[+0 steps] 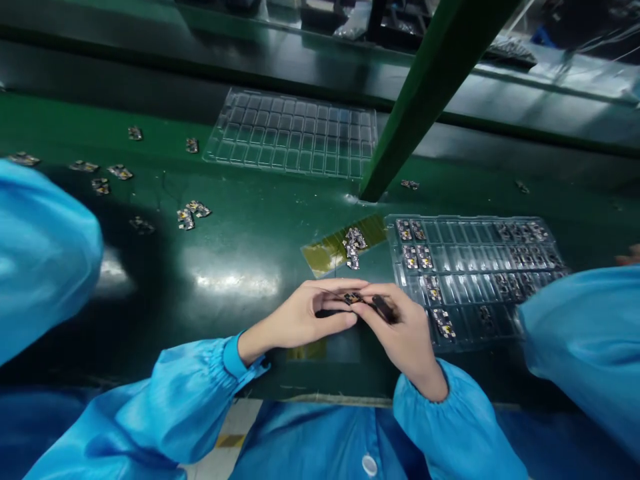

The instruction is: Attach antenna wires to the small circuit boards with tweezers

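Observation:
Near the table's front edge, my left hand [313,313] pinches a small circuit board [352,298] between its fingers. Touching the same board from the right, my right hand [400,327] also has a dark object [384,309] tucked in its curled fingers; what that is cannot be made out. Just beyond my hands, a few more boards [354,247] lie on a yellowish film strip [325,256]. To the right is a clear compartment tray [465,263] with boards in several compartments at both its ends.
A clear tray with no boards [293,133] lies farther back. A green post [410,107] rises from the table [240,220] beside it. Loose boards [186,219] are scattered at the left. Blue sleeves of other people reach in at left [45,253] and right [585,333].

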A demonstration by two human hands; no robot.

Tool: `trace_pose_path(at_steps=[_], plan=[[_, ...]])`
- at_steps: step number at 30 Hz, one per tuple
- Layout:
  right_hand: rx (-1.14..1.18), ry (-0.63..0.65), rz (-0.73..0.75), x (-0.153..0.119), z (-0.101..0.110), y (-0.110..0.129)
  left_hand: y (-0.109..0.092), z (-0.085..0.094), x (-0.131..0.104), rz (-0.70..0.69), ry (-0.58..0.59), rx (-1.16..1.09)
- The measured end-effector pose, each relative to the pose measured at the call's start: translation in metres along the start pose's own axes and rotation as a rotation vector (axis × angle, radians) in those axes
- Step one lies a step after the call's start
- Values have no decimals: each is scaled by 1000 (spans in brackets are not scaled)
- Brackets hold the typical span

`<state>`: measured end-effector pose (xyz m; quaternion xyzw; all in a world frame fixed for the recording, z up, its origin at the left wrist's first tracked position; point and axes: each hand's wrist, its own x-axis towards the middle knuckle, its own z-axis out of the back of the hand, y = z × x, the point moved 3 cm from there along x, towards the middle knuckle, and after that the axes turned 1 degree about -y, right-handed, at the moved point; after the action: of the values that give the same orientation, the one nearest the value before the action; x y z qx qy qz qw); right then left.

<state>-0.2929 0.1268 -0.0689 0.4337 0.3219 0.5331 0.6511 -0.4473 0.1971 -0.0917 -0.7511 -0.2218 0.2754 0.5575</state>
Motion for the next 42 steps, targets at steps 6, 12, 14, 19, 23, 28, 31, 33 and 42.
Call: trace_pose_path(at_steps=[6,12,14,19,23,28,31,33,42], plan=[[-179,-174,12,-5,2,-1,14,6,5,133,-127,-118],[128,-228,-65,-23,-1,-7,20,10,8,165,-253,-241],[269,-95,-175,-28,-16,-11,19,14,10,145,-301,-280],[340,-9,-276,-32,-45,-22,10,25,-2,84,-370,-332],[345,-13,-260,-31,-49,-26,2,12,-39,81,-95,18],[277,-24,-224,-33,-48,-26,8,-9,-77,-100,163,548],[258,-29,-203,-33,-49,-26,18,-8,-80,-179,98,662],[244,-20,-195,-33,-49,-26,24,-6,-79,-189,58,695],[234,-8,-200,-33,-48,-25,30,-4,-77,-166,60,736]])
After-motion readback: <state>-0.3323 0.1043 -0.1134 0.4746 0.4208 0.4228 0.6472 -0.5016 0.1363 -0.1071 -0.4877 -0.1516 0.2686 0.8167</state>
